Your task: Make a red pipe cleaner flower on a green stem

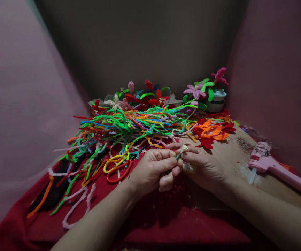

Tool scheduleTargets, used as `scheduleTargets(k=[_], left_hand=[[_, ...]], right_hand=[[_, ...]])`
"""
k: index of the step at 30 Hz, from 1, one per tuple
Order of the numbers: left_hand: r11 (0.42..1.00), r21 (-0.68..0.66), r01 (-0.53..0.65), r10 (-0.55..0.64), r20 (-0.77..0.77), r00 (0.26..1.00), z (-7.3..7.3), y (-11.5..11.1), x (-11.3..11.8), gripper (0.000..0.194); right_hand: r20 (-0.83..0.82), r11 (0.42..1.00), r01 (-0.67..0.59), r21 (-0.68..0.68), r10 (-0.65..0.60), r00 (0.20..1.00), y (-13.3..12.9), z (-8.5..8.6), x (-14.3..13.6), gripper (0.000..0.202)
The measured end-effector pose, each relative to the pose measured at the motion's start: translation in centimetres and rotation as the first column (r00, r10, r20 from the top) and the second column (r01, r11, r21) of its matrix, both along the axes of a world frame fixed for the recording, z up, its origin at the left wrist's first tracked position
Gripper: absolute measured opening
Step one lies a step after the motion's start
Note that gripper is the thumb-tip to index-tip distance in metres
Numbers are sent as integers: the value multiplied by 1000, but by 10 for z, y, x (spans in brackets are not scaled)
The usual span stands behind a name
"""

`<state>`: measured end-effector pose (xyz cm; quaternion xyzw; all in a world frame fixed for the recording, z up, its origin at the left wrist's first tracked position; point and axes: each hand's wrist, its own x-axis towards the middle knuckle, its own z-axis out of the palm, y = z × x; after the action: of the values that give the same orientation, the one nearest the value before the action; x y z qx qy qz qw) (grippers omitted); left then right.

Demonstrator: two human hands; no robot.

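2 pinkish panels [22, 104] flank a red cloth [192, 226]; dark backdrop [145, 42] behind.

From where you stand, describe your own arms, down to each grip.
The left forearm and right forearm show no sleeve, watch or bracelet. The left grip and right grip are ungloved, with no ring in view.

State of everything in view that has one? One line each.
left hand: closed on green stem with pale-yellow tip
right hand: fingers at that tip, grip unclear
multicoloured fuzzy stems: heaped, some bent into loops
orange fuzzy petals: shaped, piled
pink plastic glue gun: lying down, power unclear
light-pink fuzzy flower: petals spread
red cloth: laid out under the work
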<state>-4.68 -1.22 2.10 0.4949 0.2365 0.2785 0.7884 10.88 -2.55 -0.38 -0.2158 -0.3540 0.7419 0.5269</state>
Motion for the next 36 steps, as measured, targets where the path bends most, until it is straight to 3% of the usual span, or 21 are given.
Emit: scheduleTargets(k=[2,3,5,7,8,9,11,16,21,25,29,36], left_hand=[[966,237,-104,146,-170,975,3,-4,1,22],[913,382,-144,247,-235,940,3,-6,3,23],[736,653,-176,441,-267,857,2,-10,6,20],[559,813,-163,548,-215,808,-1,-12,9,16],[508,847,-156,571,-196,797,-3,-13,10,15],[493,856,-154,583,-193,789,-3,-13,11,15],[555,811,-184,579,-218,785,-3,-13,11,15],[833,480,-274,424,-236,874,2,-10,9,20],[974,128,-186,198,-87,976,-3,-5,6,19],[994,-109,25,-14,103,995,-8,-2,3,15],[962,-209,178,-137,196,971,-7,-1,1,17],[978,-193,83,-52,158,986,-3,3,0,14]], right_hand=[[-6,999,35,-4,-35,999,1,-1,-1,22],[-1,998,62,-9,-62,998,2,-2,-1,20],[13,992,125,-31,-124,992,3,-3,-2,14],[24,983,175,-53,-174,984,4,-3,-3,12],[28,980,190,-58,-189,982,4,-3,-3,13],[32,979,198,-57,-196,980,4,-3,-3,13],[42,981,189,-38,-188,981,4,-4,-4,12],[50,996,92,14,-92,994,3,-4,-4,13],[39,1000,17,-5,-16,999,1,-1,-1,20],[76,995,-102,21,100,992,0,1,4,20],[152,986,-94,140,72,986,-2,3,7,7],[108,993,75,89,-84,991,-2,-3,1,7]])
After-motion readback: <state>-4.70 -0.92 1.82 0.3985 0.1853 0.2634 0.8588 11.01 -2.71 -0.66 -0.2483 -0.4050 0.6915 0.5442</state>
